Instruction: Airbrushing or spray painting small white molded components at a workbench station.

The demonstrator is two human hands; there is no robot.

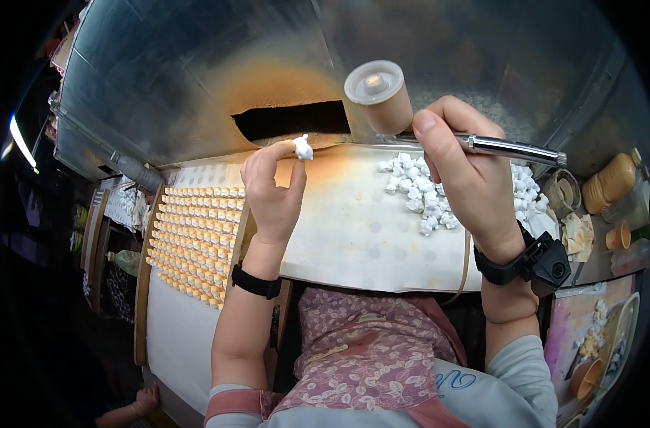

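My left hand (273, 191) pinches a small white figurine (303, 148) between thumb and fingertips, held up in front of a dark slot in the metal booth wall. In my right hand (474, 182) is a silver airbrush (516, 149), gripped at its body and pointing left. A lidded cup (379, 100) with peach-coloured contents sits on top of the airbrush, whose nozzle is hidden behind the cup and fingers. Beneath my right hand, a heap of loose white figurines (426, 192) lies on the pale paper sheet (353, 246). The figurine and airbrush are apart.
Left of me, a board (186, 317) carries rows of small orange-tinted pieces (196, 242). The metal booth wall (182, 85) rises ahead, orange-stained around its slot (293, 121). At right stand a jar (561, 192) and an orange-brown bottle (610, 182). Another person's hand (146, 401) shows at lower left.
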